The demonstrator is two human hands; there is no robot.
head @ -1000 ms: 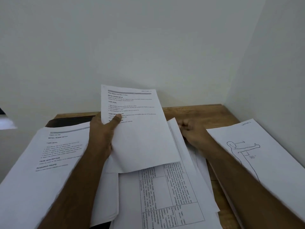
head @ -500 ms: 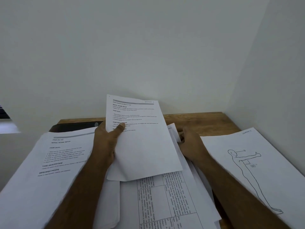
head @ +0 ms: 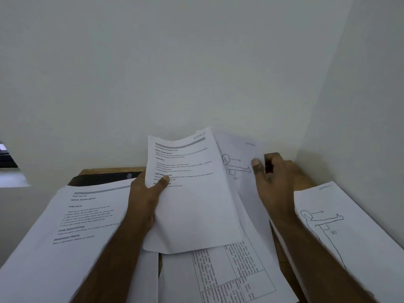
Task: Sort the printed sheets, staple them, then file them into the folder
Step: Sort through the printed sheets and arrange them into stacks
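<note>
Left hand (head: 145,199) gripping a printed text sheet (head: 192,193), thumb pressed on its face, fingers curled behind, sheet raised over the middle of the wooden desk (head: 306,178). Right hand (head: 273,178) near the far right corner, pinching a lifted figure-drawing sheet (head: 236,162) between thumb and fingers. Table-printed sheet (head: 231,276) flat at the near edge; text stack (head: 65,226) on the left side; second figure drawing (head: 341,226) on the right edge.
</note>
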